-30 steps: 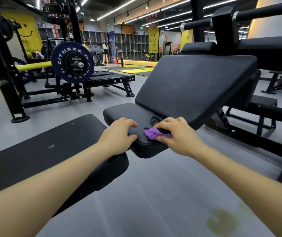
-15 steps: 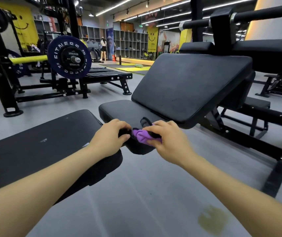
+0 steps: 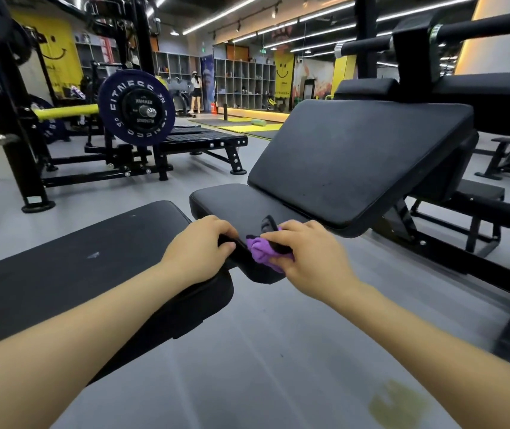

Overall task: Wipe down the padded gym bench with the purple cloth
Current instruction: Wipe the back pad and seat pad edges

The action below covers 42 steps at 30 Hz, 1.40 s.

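The black padded bench has a flat seat pad (image 3: pixel 232 202) and a tilted back pad (image 3: pixel 355 159) rising to the right. My right hand (image 3: pixel 306 258) grips the bunched purple cloth (image 3: pixel 261 250) against the near edge of the seat pad. My left hand (image 3: pixel 199 249) curls over the same near edge just left of the cloth, its thumb under the rim. A small black strap loop (image 3: pixel 269 224) sticks up from the seat beside my right fingers.
A second black pad (image 3: pixel 61 267) lies low at the left, under my left forearm. A barbell rack with a blue weight plate (image 3: pixel 136 108) stands at the back left. Black frame bars (image 3: pixel 479 261) run along the floor at the right. Grey floor lies below my arms.
Both hands and the cloth have slid from the top of the seat pad toward me, down onto its near edge. The view has shifted a little.
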Available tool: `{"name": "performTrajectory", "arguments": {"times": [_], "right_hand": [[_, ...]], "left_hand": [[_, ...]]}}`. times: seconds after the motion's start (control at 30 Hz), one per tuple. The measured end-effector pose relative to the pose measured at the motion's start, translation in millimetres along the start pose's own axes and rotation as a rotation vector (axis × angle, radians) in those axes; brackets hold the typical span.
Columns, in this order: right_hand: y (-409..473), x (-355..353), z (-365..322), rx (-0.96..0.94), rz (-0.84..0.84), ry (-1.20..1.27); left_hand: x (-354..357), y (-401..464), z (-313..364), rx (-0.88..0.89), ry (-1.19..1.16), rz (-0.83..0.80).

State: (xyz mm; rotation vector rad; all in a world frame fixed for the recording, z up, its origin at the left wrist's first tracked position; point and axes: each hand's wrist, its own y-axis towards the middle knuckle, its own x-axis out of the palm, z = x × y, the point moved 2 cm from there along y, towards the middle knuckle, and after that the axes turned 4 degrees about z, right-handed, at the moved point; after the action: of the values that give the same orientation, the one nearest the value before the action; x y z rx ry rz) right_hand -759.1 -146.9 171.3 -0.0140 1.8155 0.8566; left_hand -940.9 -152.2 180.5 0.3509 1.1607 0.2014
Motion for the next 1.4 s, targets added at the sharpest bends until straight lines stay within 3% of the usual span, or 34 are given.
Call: {"name": "performTrajectory", "arguments": {"times": [0.23, 0.5, 0.83, 1.1, 1.3, 1.4], "right_hand": [[85, 38, -27, 0.037, -0.088, -0.082], [30, 6, -28, -0.127, -0.187, -0.039], [101, 46, -37, -0.023, -0.201, -0.075], [42, -6, -28, -0.124, -0.256, -0.081], [48, -35, -36, -0.020, -0.430, -0.077], [65, -33, -51, 0.027, -0.303, 0.060]], "left_hand": [[-17, -5, -32, -0.130, 0.041, -0.036], [-19, -6, -33, -0.036, 0.182, -0.066], [-18, -7, -33, -0.035, 0.203, -0.086], [-19, -6, -31, -0.045, 0.211, -0.111], [-30, -12, -35, -0.124, 0.087, -0.093], [-44, -13, -45, -0.168, 0.074, -0.030]]}}
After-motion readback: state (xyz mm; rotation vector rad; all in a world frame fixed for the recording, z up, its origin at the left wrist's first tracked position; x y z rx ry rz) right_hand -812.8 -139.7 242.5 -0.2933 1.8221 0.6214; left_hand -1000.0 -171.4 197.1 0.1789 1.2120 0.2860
